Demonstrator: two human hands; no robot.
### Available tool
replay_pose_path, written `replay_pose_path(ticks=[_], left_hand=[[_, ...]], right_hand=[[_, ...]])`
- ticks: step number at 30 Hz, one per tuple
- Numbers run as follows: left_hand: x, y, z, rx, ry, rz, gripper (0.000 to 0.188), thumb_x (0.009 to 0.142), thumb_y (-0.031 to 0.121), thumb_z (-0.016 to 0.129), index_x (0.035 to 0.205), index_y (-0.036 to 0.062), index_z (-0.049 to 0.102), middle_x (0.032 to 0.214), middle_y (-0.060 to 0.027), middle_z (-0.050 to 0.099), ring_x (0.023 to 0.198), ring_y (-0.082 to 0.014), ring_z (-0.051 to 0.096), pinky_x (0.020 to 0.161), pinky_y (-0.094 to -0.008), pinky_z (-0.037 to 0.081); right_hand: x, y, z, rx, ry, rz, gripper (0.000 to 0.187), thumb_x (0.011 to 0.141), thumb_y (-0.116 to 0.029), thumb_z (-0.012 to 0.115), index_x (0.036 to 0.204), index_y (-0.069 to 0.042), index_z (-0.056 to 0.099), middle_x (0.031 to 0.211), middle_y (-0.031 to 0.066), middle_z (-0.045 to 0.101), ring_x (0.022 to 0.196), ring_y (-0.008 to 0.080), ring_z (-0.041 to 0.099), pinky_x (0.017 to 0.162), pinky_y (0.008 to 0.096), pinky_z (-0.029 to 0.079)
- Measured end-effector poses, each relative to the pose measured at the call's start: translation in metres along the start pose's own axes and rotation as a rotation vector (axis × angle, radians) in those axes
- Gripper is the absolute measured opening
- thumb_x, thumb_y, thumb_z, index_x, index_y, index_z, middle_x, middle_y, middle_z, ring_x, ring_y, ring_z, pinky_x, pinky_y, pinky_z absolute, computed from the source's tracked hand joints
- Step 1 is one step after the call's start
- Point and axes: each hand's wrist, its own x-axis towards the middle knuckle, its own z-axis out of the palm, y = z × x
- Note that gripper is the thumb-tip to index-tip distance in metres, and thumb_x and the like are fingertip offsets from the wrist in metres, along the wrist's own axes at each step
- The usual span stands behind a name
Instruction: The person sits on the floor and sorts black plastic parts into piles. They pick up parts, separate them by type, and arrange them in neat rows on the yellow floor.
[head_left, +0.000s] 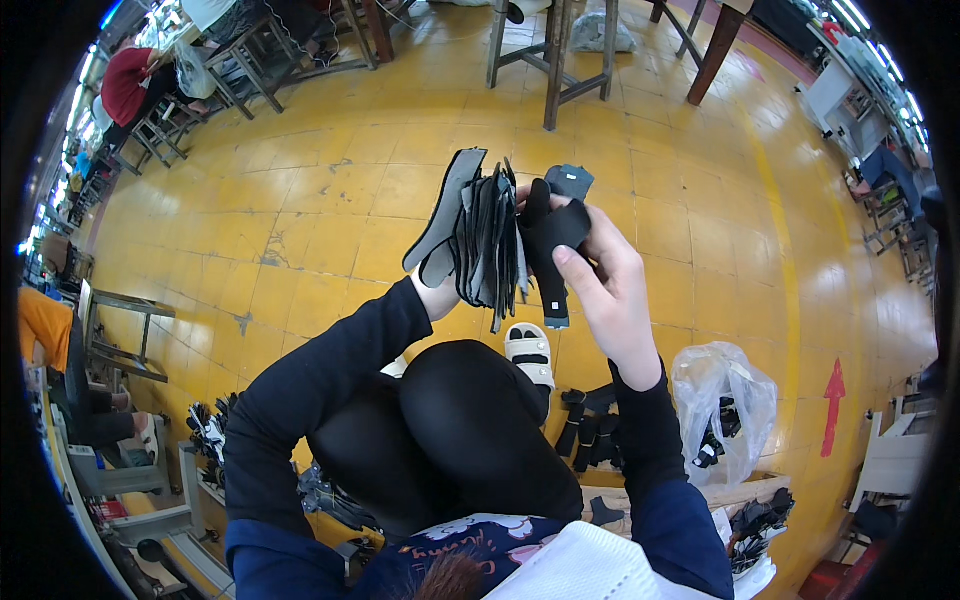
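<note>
In front of my knees, my left hand (pixel 437 297) grips a thick stack of black and grey cut fabric pieces (pixel 487 235). The pieces are long and narrow with rounded ends, standing side by side. The stack hides most of that hand's fingers. My right hand (pixel 615 285) is closed on a few black fabric pieces (pixel 553 235), thumb in front, just to the right of the stack. Small white tags show on these pieces, one near the top and one near the lower end. The two groups are close together; whether they touch, I cannot tell.
Bundles of black pieces (pixel 592 430) lie by my right foot. Beside them stands a clear plastic bag (pixel 725 400) with dark pieces inside. A wooden stool (pixel 555 60) stands ahead on the yellow tiled floor (pixel 330 190). Other people sit along the left side.
</note>
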Motion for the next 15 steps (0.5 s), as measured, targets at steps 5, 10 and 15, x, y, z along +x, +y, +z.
replay_pose_path(ticks=[5,10,15], left_hand=[[0.003,-0.01,-0.005,0.431,0.029,0.205,0.049,0.097,0.021,0.048,0.14,0.0046,0.033,0.136,-0.0096,0.043,0.121,-0.0167,0.046,0.102,-0.0307,0.039],[0.004,0.001,-0.021,0.505,-0.074,0.078,0.064,0.093,0.03,0.053,0.144,0.005,0.024,0.143,-0.01,0.035,0.131,-0.0196,0.035,0.11,-0.0351,0.029],[-0.002,0.001,-0.021,0.384,-0.04,0.045,0.057,0.095,0.03,0.051,0.141,0.0039,0.029,0.138,-0.0102,0.04,0.126,-0.0179,0.041,0.107,-0.0338,0.034]], right_hand=[[-0.007,-0.001,-0.001,-0.016,0.111,0.077,0.03,0.089,-0.002,0.049,0.118,-0.002,0.056,0.1,0.0104,0.056,0.085,0.0148,0.057,0.076,0.0262,0.046],[0.003,0.001,0.0,-0.313,0.041,0.015,0.026,0.085,-0.012,0.062,0.108,0.001,0.063,0.096,0.0139,0.055,0.083,0.0178,0.058,0.076,0.0248,0.045],[0.0,0.002,-0.007,-0.282,-0.007,0.118,0.036,0.081,-0.018,0.069,0.108,0.003,0.062,0.095,0.013,0.055,0.082,0.016,0.057,0.071,0.0254,0.046]])
